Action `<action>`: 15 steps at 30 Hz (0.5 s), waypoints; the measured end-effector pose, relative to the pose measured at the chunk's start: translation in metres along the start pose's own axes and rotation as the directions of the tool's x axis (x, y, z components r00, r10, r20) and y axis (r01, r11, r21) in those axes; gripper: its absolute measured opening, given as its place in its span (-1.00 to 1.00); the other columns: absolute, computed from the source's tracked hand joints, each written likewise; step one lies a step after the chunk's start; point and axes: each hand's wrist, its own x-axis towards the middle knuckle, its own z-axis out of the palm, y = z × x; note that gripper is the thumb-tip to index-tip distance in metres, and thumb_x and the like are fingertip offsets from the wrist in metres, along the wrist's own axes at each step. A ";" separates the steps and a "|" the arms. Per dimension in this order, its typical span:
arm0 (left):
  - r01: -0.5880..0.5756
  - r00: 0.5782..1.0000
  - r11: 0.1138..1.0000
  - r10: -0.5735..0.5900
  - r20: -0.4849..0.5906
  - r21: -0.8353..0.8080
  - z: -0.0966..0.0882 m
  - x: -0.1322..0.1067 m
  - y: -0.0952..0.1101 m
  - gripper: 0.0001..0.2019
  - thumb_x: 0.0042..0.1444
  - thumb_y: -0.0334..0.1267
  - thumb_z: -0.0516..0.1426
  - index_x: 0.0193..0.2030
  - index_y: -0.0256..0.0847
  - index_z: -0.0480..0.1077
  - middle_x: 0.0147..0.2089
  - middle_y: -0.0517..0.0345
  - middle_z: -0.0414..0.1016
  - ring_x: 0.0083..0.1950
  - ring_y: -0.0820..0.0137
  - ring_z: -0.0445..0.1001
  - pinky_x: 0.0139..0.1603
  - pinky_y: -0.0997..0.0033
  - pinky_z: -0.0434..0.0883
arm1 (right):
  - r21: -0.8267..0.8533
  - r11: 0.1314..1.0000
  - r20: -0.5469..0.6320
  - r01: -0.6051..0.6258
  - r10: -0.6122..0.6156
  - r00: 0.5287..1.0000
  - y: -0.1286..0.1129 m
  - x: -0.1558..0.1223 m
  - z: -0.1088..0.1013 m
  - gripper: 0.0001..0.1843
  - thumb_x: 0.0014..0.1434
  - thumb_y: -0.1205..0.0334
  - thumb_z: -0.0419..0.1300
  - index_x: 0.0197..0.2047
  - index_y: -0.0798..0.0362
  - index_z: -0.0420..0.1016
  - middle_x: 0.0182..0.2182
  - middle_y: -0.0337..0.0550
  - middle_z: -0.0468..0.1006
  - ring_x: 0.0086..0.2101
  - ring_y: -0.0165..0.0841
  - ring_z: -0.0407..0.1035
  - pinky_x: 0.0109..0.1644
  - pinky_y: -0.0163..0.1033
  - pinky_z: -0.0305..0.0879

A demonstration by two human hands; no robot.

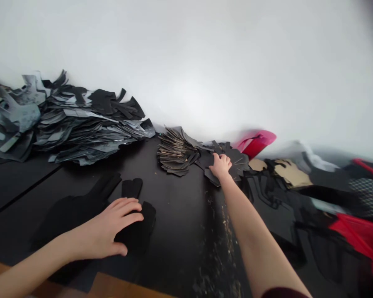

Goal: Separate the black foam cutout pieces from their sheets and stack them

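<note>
My left hand (112, 229) is low over the black table, thumb apart from the stretched fingers, with nothing held. Under and just beyond its fingertips lie flat black cut pieces, among them a small notched piece (132, 188) and a larger one (148, 217) partly hidden by the hand. My right hand (221, 166) reaches far forward onto a spread of dark grey cut pieces (238, 159). Its fingers are apart and rest on the top pieces; no grip on a piece shows. Left of it stands a fanned stack of dark cut pieces (177, 151) with brownish edges.
A large heap of grey and black cut sheets (93, 128) lies against the white wall (186, 62) at left. Beyond my right hand are a pink and red roll (256, 142), tan pieces (292, 173) and red material (360, 236). Pale flecks mark the black table (180, 231).
</note>
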 end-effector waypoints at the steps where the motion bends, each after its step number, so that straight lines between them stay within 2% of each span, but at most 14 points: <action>1: -0.004 1.000 1.000 0.005 0.017 -0.013 -0.002 0.002 0.001 -0.40 -0.23 -0.33 0.28 0.06 0.01 0.37 0.22 0.05 0.27 0.30 0.01 0.14 0.24 0.03 0.22 | 0.030 1.000 -0.014 -0.006 0.006 1.000 0.000 0.000 0.000 -0.39 -0.01 0.38 0.19 0.15 -0.01 0.24 0.08 0.07 0.13 0.09 -0.07 0.03 0.14 0.02 -0.05; 5: -0.002 0.999 0.999 0.005 0.051 -0.054 -0.010 0.011 0.005 -0.36 -0.27 -0.35 0.27 0.06 0.01 0.32 0.15 0.07 0.23 0.23 0.09 0.19 0.17 0.19 0.30 | 0.186 0.982 -0.074 0.016 -0.003 0.997 -0.002 -0.003 -0.004 -0.43 0.01 0.51 0.05 0.13 0.08 0.28 0.01 0.08 0.17 0.00 -0.20 0.16 0.08 -0.10 0.10; 8: -0.017 0.999 1.000 0.017 -0.044 -0.008 -0.016 0.017 0.017 -0.37 -0.26 -0.32 0.27 0.07 -0.03 0.31 0.11 0.03 0.20 0.22 0.06 0.15 0.17 0.15 0.28 | 0.319 0.947 -0.132 0.036 0.007 0.991 0.000 -0.007 -0.020 -0.46 0.02 0.53 -0.03 0.10 0.14 0.31 0.01 0.10 0.21 -0.04 -0.27 0.21 0.07 -0.20 0.15; 10: -0.090 0.989 0.995 0.095 -0.114 0.046 -0.015 0.023 0.036 -0.39 -0.21 -0.26 0.28 0.07 -0.06 0.31 0.09 -0.01 0.19 0.20 0.03 0.14 0.19 0.06 0.23 | 0.401 0.916 -0.165 0.017 0.054 0.985 0.007 -0.013 -0.037 -0.49 0.02 0.50 -0.04 0.07 0.19 0.33 -0.03 0.12 0.27 -0.04 -0.24 0.22 0.11 -0.16 0.14; 12: -0.200 0.966 0.975 0.212 -0.149 0.095 -0.007 0.031 0.064 -0.40 -0.19 -0.19 0.29 0.07 -0.13 0.32 0.04 -0.05 0.22 0.15 0.03 0.18 0.26 -0.06 0.11 | 0.483 0.875 -0.171 -0.015 0.111 0.979 0.018 -0.025 -0.054 -0.51 0.00 0.45 -0.02 0.04 0.19 0.33 -0.10 0.09 0.34 -0.08 -0.21 0.25 0.12 -0.08 0.16; 15: -0.377 0.916 0.920 0.388 -0.102 0.110 0.023 0.050 0.110 -0.37 -0.23 -0.11 0.33 0.04 -0.24 0.35 -0.02 -0.10 0.25 0.03 0.09 0.28 0.30 -0.13 -0.02 | 0.610 0.791 -0.113 -0.054 0.154 0.982 0.036 -0.062 -0.078 -0.51 0.00 0.34 0.03 0.05 0.13 0.30 -0.21 -0.04 0.40 -0.24 -0.27 0.32 -0.07 -0.07 0.32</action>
